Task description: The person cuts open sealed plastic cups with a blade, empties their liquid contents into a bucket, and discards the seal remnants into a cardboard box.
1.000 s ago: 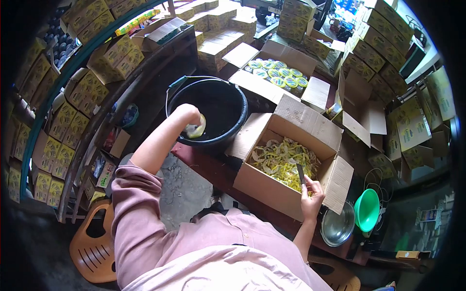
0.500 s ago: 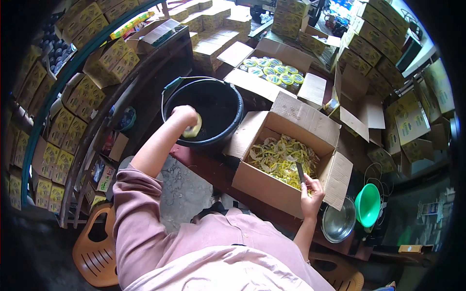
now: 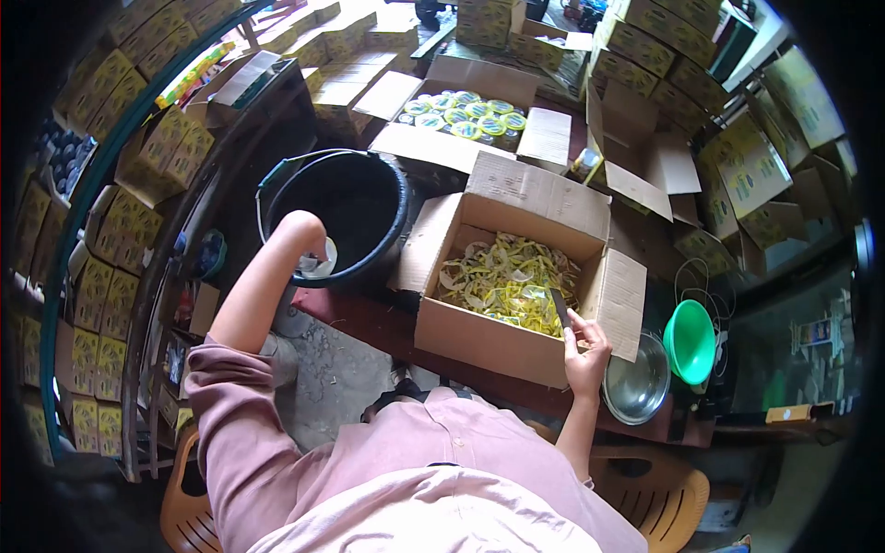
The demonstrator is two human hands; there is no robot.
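Note:
My left hand (image 3: 309, 236) reaches over the near rim of a black bucket (image 3: 403, 214), fingers closed round a pale yellow peeled fruit (image 3: 323, 260) whose exact kind I cannot make out. The bucket's inside is dark. Off to the right, my right hand (image 3: 587, 354) grips a dark-bladed knife (image 3: 560, 311), its blade pointing up and away over the near right side of an open cardboard box (image 3: 484, 338). Yellow-green peelings (image 3: 507, 276) fill the lower part of that box.
Behind stands an open carton of yellow-lidded cups (image 3: 466, 118). A steel bowl (image 3: 636, 378) and a green bowl (image 3: 690, 343) sit at the right. Shelves of printed cartons (image 3: 120, 240) line the left, and an orange chair (image 3: 645, 488) is close behind me.
The view has shifted, so the bucket and boxes appear further left. My left hand stays at the bucket with the fruit, turned slightly; the right hand keeps the knife above the box.

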